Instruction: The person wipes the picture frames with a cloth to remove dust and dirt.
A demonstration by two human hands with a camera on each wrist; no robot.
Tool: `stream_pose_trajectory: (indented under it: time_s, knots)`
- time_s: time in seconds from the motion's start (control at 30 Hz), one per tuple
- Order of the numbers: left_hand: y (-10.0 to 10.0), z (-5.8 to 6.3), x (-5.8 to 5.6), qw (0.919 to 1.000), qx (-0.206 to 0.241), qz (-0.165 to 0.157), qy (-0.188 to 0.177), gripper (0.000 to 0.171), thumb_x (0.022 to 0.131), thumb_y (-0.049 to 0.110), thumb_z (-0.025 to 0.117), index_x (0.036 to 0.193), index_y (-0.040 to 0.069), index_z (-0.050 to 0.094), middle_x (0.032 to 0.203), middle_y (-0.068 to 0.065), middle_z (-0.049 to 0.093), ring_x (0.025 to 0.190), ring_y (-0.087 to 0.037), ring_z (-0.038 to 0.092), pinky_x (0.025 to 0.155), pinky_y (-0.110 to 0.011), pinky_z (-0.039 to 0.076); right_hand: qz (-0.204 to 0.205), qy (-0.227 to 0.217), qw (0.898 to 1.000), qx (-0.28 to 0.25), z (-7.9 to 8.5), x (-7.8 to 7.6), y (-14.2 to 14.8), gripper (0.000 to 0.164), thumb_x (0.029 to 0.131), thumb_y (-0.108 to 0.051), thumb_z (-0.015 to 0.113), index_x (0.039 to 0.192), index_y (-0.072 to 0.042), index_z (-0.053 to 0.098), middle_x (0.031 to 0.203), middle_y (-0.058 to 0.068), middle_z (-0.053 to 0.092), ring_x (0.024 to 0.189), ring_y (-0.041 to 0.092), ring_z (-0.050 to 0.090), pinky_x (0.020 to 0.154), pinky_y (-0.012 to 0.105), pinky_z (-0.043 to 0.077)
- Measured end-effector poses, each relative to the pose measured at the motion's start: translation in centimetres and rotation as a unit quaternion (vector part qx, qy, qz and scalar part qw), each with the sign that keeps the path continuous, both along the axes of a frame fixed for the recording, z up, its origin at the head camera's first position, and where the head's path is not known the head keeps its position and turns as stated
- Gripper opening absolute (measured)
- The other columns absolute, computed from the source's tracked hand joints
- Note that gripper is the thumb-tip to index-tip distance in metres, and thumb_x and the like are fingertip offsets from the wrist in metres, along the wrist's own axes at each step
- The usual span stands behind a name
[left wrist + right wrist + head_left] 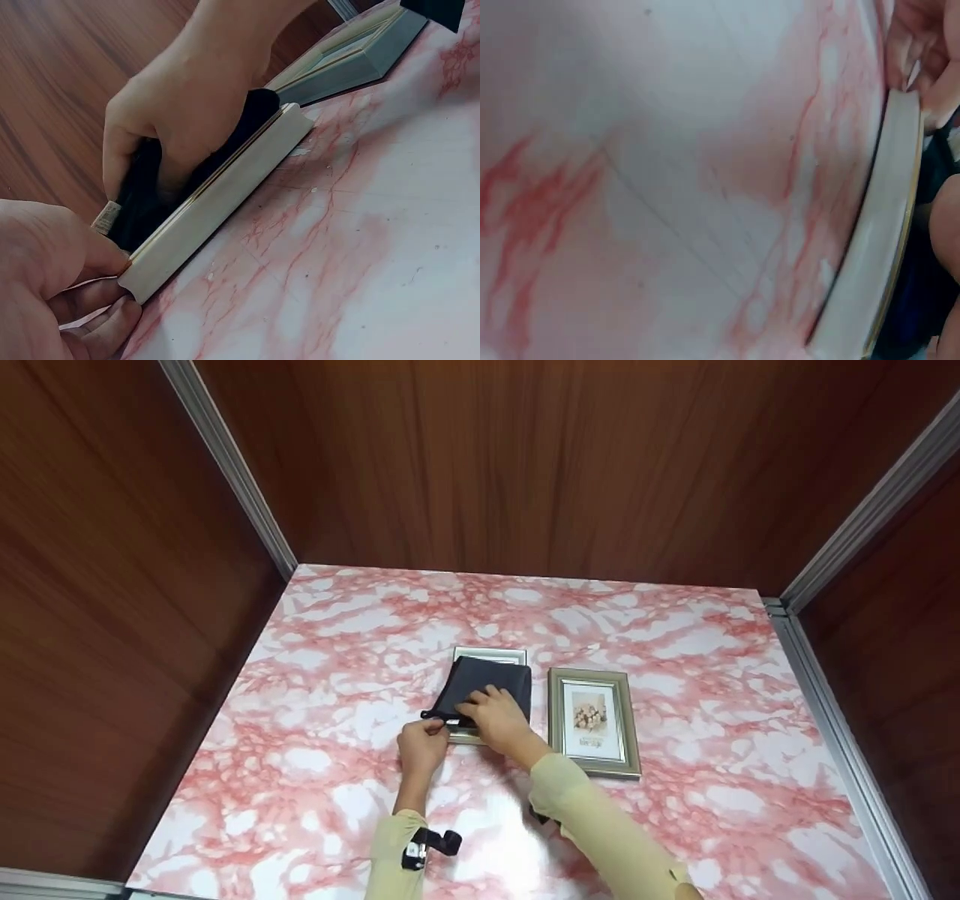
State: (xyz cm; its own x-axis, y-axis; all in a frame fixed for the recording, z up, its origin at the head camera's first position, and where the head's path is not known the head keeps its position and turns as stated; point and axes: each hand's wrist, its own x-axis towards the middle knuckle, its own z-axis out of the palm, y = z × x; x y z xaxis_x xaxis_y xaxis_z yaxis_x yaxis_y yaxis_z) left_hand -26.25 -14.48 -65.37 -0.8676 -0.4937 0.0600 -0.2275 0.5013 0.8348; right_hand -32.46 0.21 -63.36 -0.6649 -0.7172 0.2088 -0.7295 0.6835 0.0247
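A picture frame (pixel 466 737) lies on the table, mostly hidden under a black cloth (pixel 487 676) spread over its front. My left hand (pixel 424 744) pinches the frame's near left corner; in the left wrist view the thumb is on top and the fingers are below. Over the cloth, my right hand (pixel 496 720) bunches a fold between thumb and curled fingers, close to the frame's near edge. A small pale tag (pixel 107 216) shows at the cloth's left end. The right wrist view catches the frame's pale side (pixel 877 240) and some fingers.
To the right lies a second picture frame (pixel 592 724), face up, with a flower print in it. The table (pixel 337 660) has a red and white marbled top. Brown wood panels (pixel 487 472) stand behind it and at both sides. A black strap (pixel 439 840) circles the left sleeve.
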Motion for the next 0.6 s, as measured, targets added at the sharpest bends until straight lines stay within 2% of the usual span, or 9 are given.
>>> stream_pose_trajectory:
  time_s: [0.17,0.27,0.47,0.6]
  knots:
    - [0.0,0.1,-0.3,1.0000,0.001,-0.001,-0.005,0.011,0.063,0.013,0.066,0.069,0.021,0.071,0.063,0.010,0.063,0.064,-0.012,0.059,0.056,-0.032,0.045,0.009,0.005,1.000,0.019,0.7,0.7,-0.3,0.033,0.072,-0.018,0.067,0.104,-0.027,0.063,0.095,0.000,0.052,0.085,0.024,0.044,0.070,0.041,0.039]
    - [-0.1,0.2,-0.3,0.9999,0.003,0.004,-0.011,0.012,0.063,0.015,0.067,0.071,0.022,0.072,0.064,0.010,0.063,0.066,-0.011,0.059,0.057,-0.032,0.045,0.000,0.003,0.999,0.035,1.1,0.6,-0.8,0.029,0.073,-0.018,0.065,0.102,-0.027,0.063,0.095,0.001,0.051,0.086,0.024,0.044,0.070,0.041,0.039]
    - [-0.2,0.4,-0.3,0.9999,0.002,-0.010,-0.008,0.009,0.067,0.018,0.070,0.076,0.021,0.073,0.066,0.009,0.064,0.068,-0.011,0.060,0.061,-0.032,0.046,-0.041,0.002,0.996,0.074,1.6,-1.1,-2.0,0.025,0.077,-0.017,0.062,0.101,-0.024,0.063,0.096,0.003,0.051,0.089,0.025,0.045,0.070,0.040,0.040]
    - [-0.1,0.4,-0.1,0.9995,0.018,-0.015,-0.022,0.010,0.068,0.019,0.071,0.078,0.021,0.073,0.067,0.009,0.064,0.064,-0.009,0.059,0.059,-0.030,0.046,-0.079,-0.007,0.992,0.101,1.6,-2.5,-2.7,0.025,0.081,-0.018,0.059,0.105,-0.022,0.060,0.101,0.004,0.049,0.093,0.026,0.044,0.072,0.040,0.040]
